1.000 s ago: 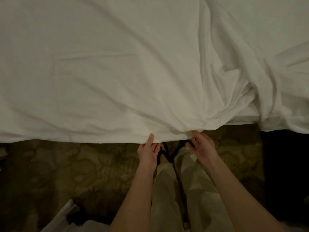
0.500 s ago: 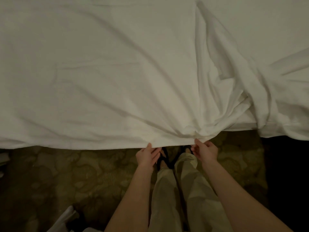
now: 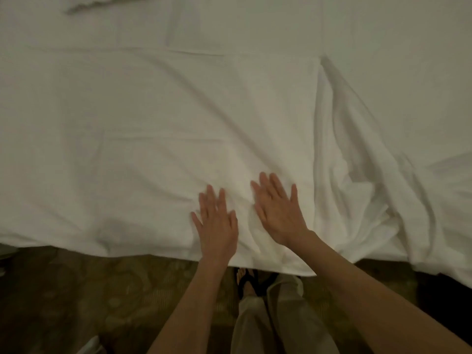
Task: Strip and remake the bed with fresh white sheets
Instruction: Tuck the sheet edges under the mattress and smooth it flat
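Sheet (image 3: 158, 139) under both palms: left hand (image 3: 217, 223) and right hand (image 3: 278, 213) lie flat, fingers straight, gripping nothing, near the bed's six o'clock edge; the bunched ridge (image 3: 362, 180) runs twelve-to-five, at three o'clock of the nearer right hand (likely next)

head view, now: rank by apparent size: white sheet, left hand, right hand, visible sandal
1. white sheet, fills most of the frame.
2. right hand and left hand: both flat on the sheet and look about alike, so no ranking between them.
3. sandal, only partly visible below the sheet's edge.
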The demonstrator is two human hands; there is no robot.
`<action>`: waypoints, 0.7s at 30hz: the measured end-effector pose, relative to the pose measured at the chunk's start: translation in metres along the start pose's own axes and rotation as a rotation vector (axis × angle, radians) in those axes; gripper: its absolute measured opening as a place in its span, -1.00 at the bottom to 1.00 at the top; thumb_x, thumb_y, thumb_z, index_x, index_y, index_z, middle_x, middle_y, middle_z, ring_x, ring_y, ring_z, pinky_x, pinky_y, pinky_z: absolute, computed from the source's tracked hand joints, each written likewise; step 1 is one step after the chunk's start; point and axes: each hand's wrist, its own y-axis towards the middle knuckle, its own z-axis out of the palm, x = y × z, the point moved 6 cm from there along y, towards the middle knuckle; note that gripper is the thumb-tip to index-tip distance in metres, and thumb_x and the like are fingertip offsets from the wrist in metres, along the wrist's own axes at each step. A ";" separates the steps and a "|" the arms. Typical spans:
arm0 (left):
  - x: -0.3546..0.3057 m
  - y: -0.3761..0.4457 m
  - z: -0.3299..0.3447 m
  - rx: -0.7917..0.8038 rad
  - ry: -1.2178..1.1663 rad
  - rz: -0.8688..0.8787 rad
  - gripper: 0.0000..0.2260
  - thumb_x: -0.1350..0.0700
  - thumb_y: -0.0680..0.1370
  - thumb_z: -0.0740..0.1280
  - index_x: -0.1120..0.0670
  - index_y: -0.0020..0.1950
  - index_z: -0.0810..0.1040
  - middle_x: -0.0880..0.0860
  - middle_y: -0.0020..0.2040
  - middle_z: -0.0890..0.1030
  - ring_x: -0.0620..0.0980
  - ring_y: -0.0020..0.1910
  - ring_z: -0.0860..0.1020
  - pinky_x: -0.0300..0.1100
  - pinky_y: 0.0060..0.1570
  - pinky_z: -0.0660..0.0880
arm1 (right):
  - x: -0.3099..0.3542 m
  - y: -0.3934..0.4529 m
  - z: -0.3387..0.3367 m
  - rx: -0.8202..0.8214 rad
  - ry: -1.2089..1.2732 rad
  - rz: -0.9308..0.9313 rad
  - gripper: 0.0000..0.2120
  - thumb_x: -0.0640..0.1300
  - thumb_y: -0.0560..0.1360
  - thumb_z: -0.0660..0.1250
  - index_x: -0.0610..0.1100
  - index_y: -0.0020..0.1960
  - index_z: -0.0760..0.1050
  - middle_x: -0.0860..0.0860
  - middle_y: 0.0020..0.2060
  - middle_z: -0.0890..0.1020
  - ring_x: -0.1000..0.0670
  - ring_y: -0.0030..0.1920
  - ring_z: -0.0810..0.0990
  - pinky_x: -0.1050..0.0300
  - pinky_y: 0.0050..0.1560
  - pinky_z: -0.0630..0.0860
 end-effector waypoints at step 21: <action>-0.043 0.205 -0.026 -0.164 0.177 -0.162 -0.42 -0.28 0.54 -0.19 -0.16 0.54 -0.10 0.01 0.59 -0.04 0.24 0.55 -0.08 0.55 0.22 -0.05 | -0.087 0.272 -0.122 -0.253 -0.308 -0.031 -0.45 0.18 0.61 -0.15 0.10 0.57 -0.08 0.03 0.57 -0.07 -0.10 0.56 -0.16 -0.46 0.39 -0.18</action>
